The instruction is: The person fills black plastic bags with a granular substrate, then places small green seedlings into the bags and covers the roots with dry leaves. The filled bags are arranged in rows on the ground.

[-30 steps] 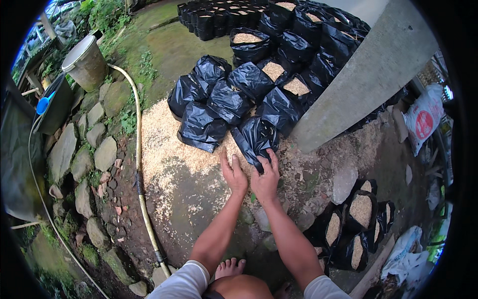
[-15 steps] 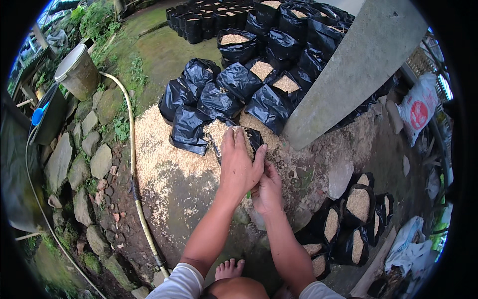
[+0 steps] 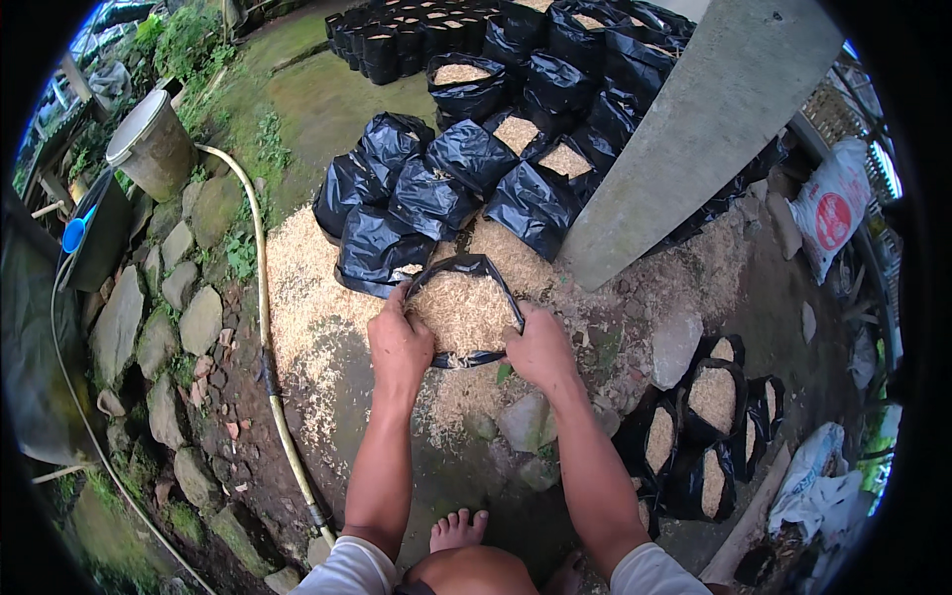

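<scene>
Both hands have separated: left hand [image 3: 399,345] and right hand [image 3: 538,349] now grip the husk-filled black bag [image 3: 462,309] rim, holding it open.

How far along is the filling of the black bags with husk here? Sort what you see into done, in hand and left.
Done: filled black bags stand behind, more filled bags lower right. In hand: the left hand and right hand grip the rim of an open black bag, full of husk. Left: a loose husk pile on the ground; whether empty bags remain cannot be told.
</scene>
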Tool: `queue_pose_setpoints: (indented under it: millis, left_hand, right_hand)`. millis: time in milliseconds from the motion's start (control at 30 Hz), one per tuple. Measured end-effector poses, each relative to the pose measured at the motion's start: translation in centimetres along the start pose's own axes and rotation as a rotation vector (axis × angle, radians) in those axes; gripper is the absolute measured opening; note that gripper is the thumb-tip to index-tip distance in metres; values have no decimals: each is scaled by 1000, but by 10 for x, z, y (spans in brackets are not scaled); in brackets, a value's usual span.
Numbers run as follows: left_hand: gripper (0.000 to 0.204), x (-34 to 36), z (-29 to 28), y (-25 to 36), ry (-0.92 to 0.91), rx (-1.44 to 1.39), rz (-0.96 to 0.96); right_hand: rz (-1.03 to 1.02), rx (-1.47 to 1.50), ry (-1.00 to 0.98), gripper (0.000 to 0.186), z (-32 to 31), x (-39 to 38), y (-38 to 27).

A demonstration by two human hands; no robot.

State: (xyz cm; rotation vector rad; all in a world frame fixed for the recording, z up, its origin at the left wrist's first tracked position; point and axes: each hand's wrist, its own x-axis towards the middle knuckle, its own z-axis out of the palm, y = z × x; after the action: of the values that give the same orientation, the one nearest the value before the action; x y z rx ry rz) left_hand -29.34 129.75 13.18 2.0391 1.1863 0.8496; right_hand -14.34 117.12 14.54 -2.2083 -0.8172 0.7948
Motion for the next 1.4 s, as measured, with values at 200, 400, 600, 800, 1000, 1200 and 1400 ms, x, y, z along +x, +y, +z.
queue_pose_setpoints:
  millis: [200, 400, 600, 800, 1000, 1200, 1400]
  left_hand:
    - [41, -46, -96, -3, 26, 21, 40]
    - [54, -76, -61, -66, -199, 232, 117]
    - [73, -88, -86, -86, -347, 116, -137]
    - [91, -112, -89, -71, -267, -83, -401]
    - [97, -110, -98, -68, -400, 25, -345]
    - [101, -112, -90, -70, -495, 161, -269]
    - [100, -109, -78, -73, -407, -51, -303]
  right_hand:
    - [-95, 24, -208, 33, -30, -27, -36]
    - [-176, -13, -282, 44, 51, -13, 7]
    - [13, 126, 36, 58, 86, -84, 99]
    - [-20, 47, 13, 96, 109, -12, 80]
    - [-777, -623, 166, 84, 121, 20, 94]
    - [-631, -427, 9, 30, 111, 30, 96]
    - [-352, 530, -244, 28, 75, 0, -7]
